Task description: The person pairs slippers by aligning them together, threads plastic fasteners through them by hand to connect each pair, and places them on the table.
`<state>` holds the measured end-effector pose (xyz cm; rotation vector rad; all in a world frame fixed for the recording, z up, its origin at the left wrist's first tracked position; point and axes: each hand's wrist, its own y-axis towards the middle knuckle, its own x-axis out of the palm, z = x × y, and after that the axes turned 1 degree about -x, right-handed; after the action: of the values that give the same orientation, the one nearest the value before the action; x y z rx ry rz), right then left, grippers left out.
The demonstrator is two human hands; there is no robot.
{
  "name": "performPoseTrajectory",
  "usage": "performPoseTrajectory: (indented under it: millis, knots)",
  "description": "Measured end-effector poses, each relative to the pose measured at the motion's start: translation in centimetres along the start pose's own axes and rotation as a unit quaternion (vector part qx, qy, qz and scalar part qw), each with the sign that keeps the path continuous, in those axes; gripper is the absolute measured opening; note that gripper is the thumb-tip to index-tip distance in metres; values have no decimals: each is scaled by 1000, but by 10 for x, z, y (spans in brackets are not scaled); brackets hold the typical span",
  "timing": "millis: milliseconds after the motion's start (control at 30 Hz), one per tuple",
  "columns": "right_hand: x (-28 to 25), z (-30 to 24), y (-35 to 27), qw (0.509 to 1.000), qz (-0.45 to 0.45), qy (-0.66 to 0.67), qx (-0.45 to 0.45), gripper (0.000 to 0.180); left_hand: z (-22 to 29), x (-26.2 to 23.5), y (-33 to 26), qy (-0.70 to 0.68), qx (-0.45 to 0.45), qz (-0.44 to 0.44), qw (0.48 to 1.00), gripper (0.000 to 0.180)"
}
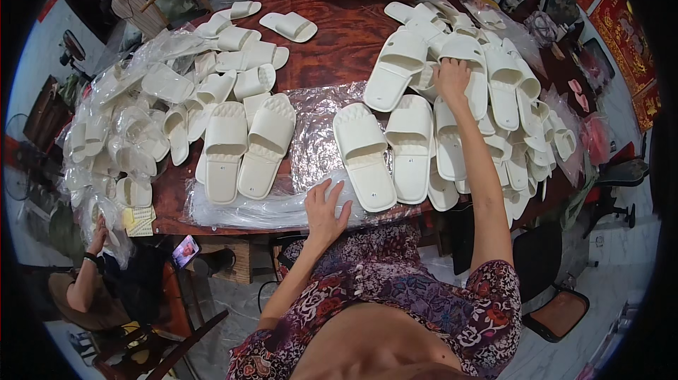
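Note:
My left hand (326, 212) rests with its fingers spread on a stack of clear plastic bags (247, 203) at the near edge of the table. Farther off on the right, my right hand (453, 78) has its fingers curled at the strap of a white slipper (474, 87) in the right pile; its fingertips are partly hidden. Between my hands lies a pair of white slippers, one a left-tilted slipper (365, 161), the other an upright slipper (410, 150). Left of the bags, another pair sits side by side: a slipper (226, 154) and its mate (265, 147).
A heap of white slippers (176, 87), many in clear wrapping, covers the table's left side. Loose slippers (522, 97) fill the right side. Other people stand at the far edge, and a person's hand (99, 234) holds a wrapped slipper at left. An office chair (558, 313) stands at lower right.

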<state>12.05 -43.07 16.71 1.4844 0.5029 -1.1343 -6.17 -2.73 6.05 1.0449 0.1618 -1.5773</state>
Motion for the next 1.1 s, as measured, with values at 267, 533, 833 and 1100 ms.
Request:
performPoseTrajectory:
  millis: [267,533,833,1100]
  knots:
    - [-3,1,-10,999,20,42,-17,30,1,-1,0,-2,-2,-1,1000,52]
    - [-17,-5,-30,986,119,115,-26,30,0,0,1,4,-1,-5,1000,52]
    - [-9,-62,-41,980,65,173,-71,32,0,-1,0,4,-9,-5,1000,51]
    - [27,-55,-15,986,106,124,-29,24,1,-1,-1,-1,2,4,1000,51]
